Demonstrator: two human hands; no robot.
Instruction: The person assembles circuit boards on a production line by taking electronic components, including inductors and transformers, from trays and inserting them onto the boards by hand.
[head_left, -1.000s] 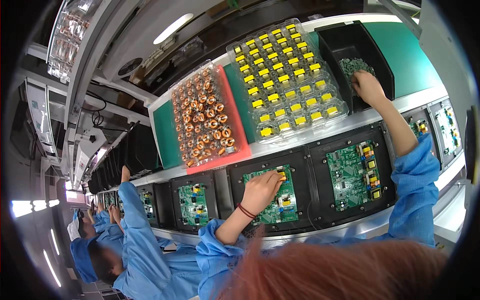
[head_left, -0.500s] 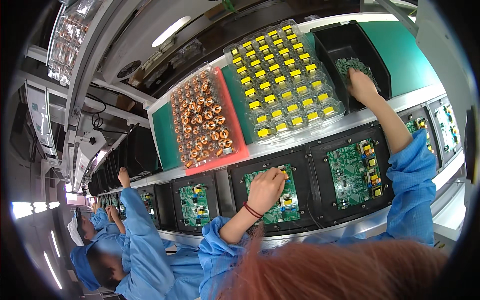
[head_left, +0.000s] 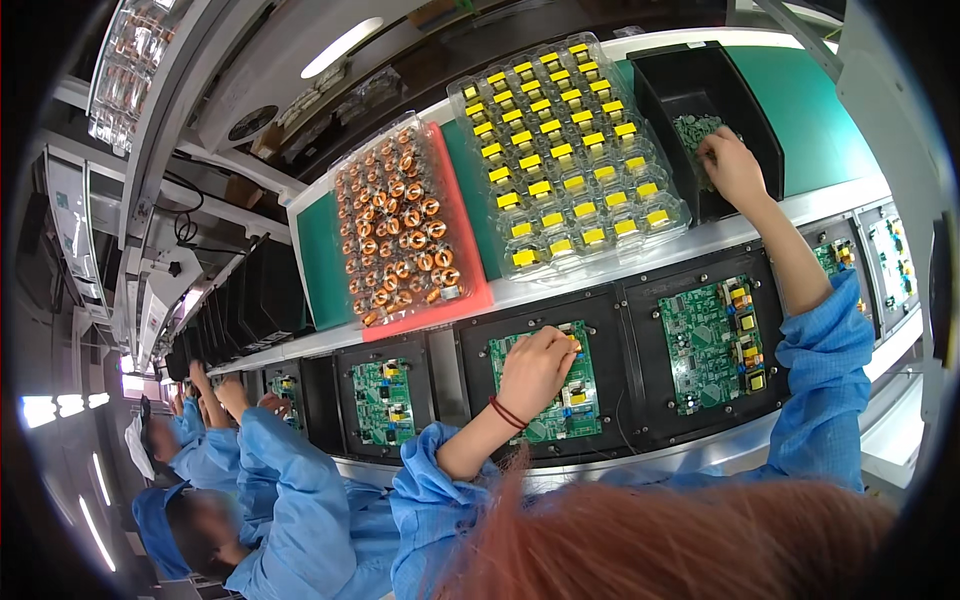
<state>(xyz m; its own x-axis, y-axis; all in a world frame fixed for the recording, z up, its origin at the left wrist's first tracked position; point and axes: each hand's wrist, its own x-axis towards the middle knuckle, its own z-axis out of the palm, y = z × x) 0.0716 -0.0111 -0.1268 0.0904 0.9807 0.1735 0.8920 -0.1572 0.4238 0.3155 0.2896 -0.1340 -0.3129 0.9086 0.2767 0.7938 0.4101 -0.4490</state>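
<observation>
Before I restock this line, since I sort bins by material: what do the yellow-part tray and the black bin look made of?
The tray of yellow parts looks like thin clear moulded plastic: glossy, see-through, with rows of formed pockets. The black bin, where the right hand reaches, seems rigid plastic with a dull, smooth finish, though coated metal cannot be ruled out.

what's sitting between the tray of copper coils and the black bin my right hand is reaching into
In the head view, a clear tray of yellow parts lies between the copper coil tray and the black bin, where the right hand reaches.
</observation>
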